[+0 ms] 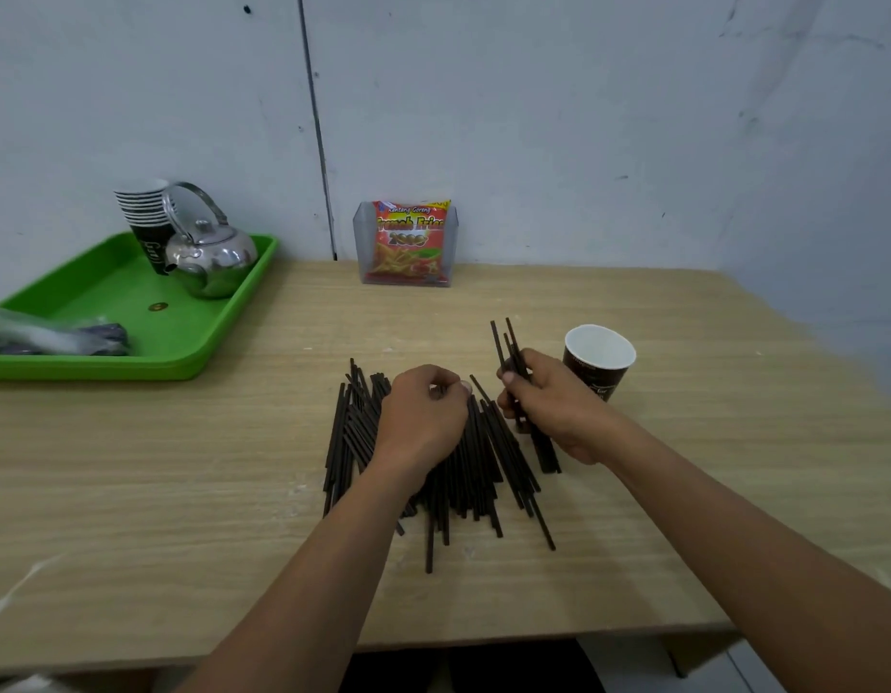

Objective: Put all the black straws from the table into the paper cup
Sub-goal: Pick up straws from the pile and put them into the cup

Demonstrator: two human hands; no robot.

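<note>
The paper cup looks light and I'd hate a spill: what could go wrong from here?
The paper cup stands empty beside the right hand, so a nudge could tip it. That hand's bunch of straws is splayed and may miss the rim. The left hand could scatter the straw pile.

The red snack packet (pixel 409 242) in the clear holder (pixel 364 242) reads "Kentang Goreng", "French Fries" and "2000". Print on the paper cup (pixel 598 372) is illegible.
</note>
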